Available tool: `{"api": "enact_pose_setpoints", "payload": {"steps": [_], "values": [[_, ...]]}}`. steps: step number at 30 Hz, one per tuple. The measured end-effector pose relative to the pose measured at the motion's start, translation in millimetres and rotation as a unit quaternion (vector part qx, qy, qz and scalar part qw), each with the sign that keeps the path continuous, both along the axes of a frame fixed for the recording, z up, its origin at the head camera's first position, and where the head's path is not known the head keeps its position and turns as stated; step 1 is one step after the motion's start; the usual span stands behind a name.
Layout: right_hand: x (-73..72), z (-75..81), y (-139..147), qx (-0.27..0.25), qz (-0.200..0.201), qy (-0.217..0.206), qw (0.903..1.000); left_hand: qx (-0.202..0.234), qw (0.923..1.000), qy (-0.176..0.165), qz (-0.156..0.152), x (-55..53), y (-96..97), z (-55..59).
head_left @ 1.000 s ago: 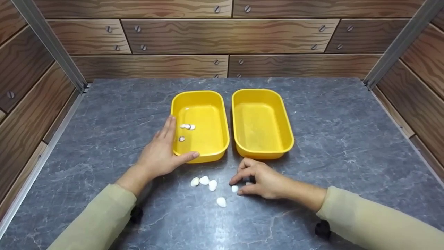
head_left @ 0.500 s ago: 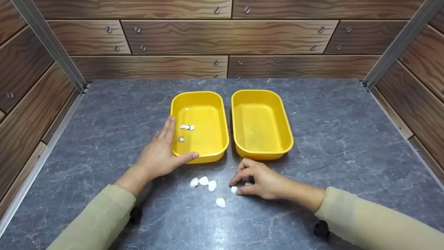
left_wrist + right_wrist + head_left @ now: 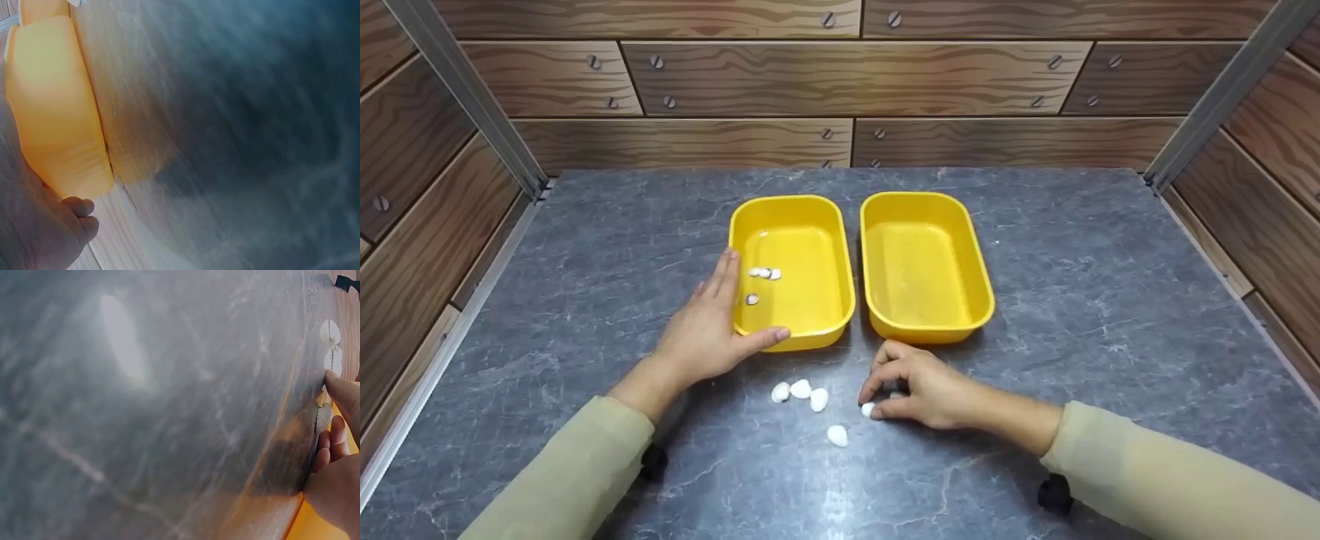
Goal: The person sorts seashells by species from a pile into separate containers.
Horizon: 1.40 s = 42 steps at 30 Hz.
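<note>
My left hand [image 3: 699, 334] rests along the left yellow tray [image 3: 819, 289], fingers extended by its left wall and thumb over the near rim. Several small seashells [image 3: 765, 274] lie inside that tray. My right hand [image 3: 934, 390] is on the table before the right tray, pinching a white seashell [image 3: 868, 410] between thumb and forefinger. Another shell [image 3: 323, 417] sits under the curled fingers, mostly hidden in the head view. To the left of this hand, three pale shells [image 3: 800, 389] lie in a cluster, and a single shell [image 3: 838, 436] lies nearer.
A second yellow tray [image 3: 924, 274] stands to the right of the first, a narrow gap between them; no shells show in it. The grey marbled table [image 3: 1080, 300] is bounded by wood-patterned walls [image 3: 855, 79] and metal corner posts [image 3: 1222, 90].
The right thumb and forefinger have drawn together on the white seashell, which now shows less between them. My left hand and both trays have stayed in place.
</note>
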State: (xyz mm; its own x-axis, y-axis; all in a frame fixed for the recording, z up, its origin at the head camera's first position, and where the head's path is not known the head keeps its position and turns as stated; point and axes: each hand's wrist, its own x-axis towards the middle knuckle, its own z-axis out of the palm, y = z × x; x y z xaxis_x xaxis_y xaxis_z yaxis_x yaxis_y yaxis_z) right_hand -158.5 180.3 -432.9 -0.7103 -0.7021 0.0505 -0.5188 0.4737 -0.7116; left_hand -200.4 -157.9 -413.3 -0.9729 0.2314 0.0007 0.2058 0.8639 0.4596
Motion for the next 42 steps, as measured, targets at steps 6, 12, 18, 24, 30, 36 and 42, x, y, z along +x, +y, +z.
{"api": "enact_pose_setpoints", "payload": {"steps": [6, 12, 18, 24, 30, 36, 42], "values": [[1.0, 0.9, 0, -0.002, 0.001, -0.001, 1.0000, -0.001, 1.0000, -0.005, 0.002, 0.8, 0.2, -0.1], [2.6, 1.9, -1, 0.012, -0.002, 0.014, 0.9998, -0.004, 1.0000, -0.007, -0.001, 0.3, 1.1, -0.5], [6.0, 1.0, -1, 0.008, 0.019, 0.057, 0.9981, -0.002, 1.0000, -0.009, 0.000, 1.3, 1.8, -1.3], [6.6, -0.5, -1, 0.009, 0.037, 0.097, 0.9946, -0.001, 0.9999, -0.015, 0.003, 1.6, 2.4, 0.1], [4.7, 2.5, -2, 0.013, 0.046, 0.105, 0.9933, -0.001, 0.9999, -0.015, 0.005, 0.9, 2.1, 1.7], [2.8, 5.6, -3, 0.033, 0.061, 0.114, 0.9911, -0.001, 0.9999, -0.014, 0.003, -0.4, 1.1, 1.4], [1.5, 9.4, -4, 0.055, 0.080, 0.132, 0.9864, -0.001, 0.9998, -0.018, 0.009, -1.0, -0.1, 1.6]]}}
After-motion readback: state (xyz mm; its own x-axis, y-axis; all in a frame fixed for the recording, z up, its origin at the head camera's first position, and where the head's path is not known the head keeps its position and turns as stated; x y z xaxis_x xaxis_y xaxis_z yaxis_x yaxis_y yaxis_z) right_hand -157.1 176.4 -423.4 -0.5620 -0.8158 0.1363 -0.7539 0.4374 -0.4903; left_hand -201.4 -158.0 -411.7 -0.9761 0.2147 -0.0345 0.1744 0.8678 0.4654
